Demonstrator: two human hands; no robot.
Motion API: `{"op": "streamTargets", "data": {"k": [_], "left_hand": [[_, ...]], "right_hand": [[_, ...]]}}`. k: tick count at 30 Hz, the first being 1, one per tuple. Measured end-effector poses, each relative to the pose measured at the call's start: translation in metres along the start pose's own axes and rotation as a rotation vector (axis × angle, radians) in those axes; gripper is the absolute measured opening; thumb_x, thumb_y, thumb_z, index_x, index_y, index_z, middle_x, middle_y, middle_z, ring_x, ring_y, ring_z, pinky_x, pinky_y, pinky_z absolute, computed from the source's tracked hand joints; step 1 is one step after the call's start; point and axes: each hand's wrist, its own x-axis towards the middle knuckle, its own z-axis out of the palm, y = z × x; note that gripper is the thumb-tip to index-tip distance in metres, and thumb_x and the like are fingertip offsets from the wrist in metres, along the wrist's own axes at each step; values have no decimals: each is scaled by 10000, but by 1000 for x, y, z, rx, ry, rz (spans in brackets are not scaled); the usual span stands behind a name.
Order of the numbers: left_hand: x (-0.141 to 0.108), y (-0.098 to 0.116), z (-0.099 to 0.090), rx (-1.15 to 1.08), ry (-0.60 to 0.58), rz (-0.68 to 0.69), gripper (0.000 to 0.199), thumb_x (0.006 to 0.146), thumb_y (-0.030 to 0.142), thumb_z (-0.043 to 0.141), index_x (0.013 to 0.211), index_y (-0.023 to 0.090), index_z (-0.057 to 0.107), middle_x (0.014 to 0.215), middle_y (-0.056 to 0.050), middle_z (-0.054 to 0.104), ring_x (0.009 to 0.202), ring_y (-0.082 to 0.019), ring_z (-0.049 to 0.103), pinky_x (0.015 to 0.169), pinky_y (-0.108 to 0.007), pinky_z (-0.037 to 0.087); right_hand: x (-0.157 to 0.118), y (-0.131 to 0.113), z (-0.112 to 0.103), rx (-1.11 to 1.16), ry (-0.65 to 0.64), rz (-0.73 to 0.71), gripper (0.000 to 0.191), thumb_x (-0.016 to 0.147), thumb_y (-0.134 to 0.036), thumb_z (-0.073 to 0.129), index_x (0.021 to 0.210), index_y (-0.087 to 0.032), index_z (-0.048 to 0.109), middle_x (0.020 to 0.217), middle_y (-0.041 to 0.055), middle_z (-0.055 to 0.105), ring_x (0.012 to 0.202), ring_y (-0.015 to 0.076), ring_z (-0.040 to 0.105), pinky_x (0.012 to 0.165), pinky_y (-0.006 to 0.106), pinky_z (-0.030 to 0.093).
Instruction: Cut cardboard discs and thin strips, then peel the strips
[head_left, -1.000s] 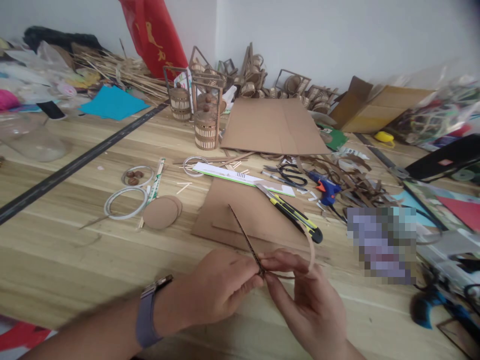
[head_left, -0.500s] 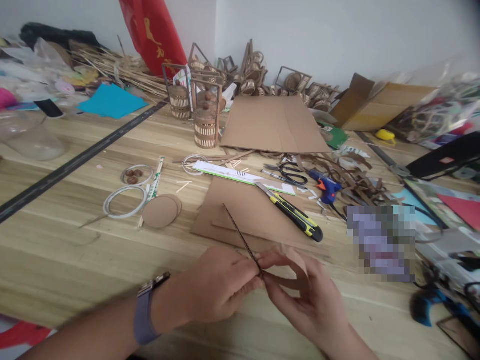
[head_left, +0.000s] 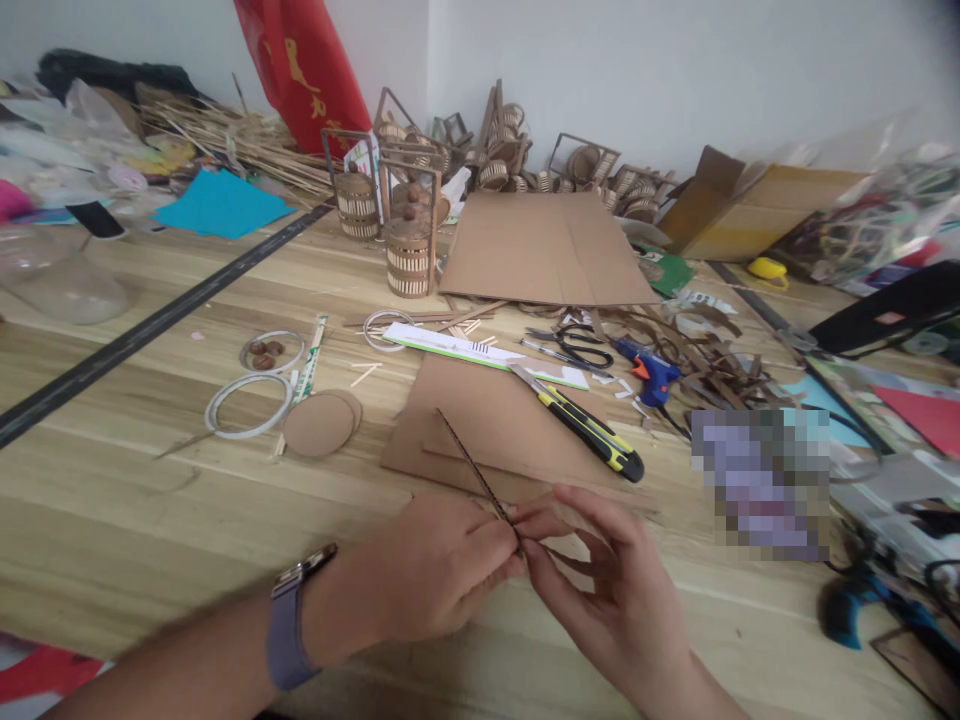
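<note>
My left hand (head_left: 442, 565), with a watch on a purple band at the wrist, is closed on a strip of corrugated cardboard (head_left: 474, 464) seen edge-on. The strip slants up and left from the fingers. My right hand (head_left: 622, 585) pinches at its near end, fingertips touching those of my left hand. A thin brown band (head_left: 574, 562) curves inside the right hand's fingers; whether it is part of the same strip I cannot tell. Just beyond the hands lie cardboard sheets (head_left: 420, 425) and a yellow-black utility knife (head_left: 592, 430).
A white-green strip (head_left: 465, 345), scissors (head_left: 585, 348) and a blue glue gun (head_left: 656, 378) lie beyond the knife. At left are cardboard discs (head_left: 319, 425) and a tape ring (head_left: 214, 415). Small slatted baskets (head_left: 409, 265) stand behind, beside a large cardboard sheet (head_left: 547, 245).
The brown band in my right hand shows less and its loop looks narrower. My right index finger has lifted slightly. Both hands remain in nearly the same place.
</note>
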Motion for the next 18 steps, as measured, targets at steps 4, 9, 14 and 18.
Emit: {"op": "streamTargets", "data": {"k": [4,9,14,18], "left_hand": [[0,0,1,12,-12,15,328,1066,251,246,910,185,527,755,-36,665,619,-191,589,549,-287,374],[0,-1,3,12,4,26,353,1076,264,221,915,180,525,765,-39,659,633,-183,573,557,-287,365],[0,-1,4,5,-13,40,384,1083,293,209,921,169,534,817,-54,672,682,-181,574,600,-290,391],[0,0,3,-28,16,27,403,1087,307,198,920,172,539,810,-49,667,680,-173,575,608,-280,395]], "right_hand": [[-1,-3,3,10,30,31,517,867,-81,620,1302,-323,481,954,34,688,842,163,740,688,253,646],[1,-9,6,20,99,40,402,841,-82,627,1170,-288,524,886,21,672,812,159,724,631,224,629],[8,-13,6,27,77,-28,301,826,-33,611,1017,-264,575,862,-2,680,829,127,700,736,212,591],[11,-15,7,101,108,-16,324,828,-18,611,1026,-269,562,878,-8,682,849,132,706,704,206,587]]}}
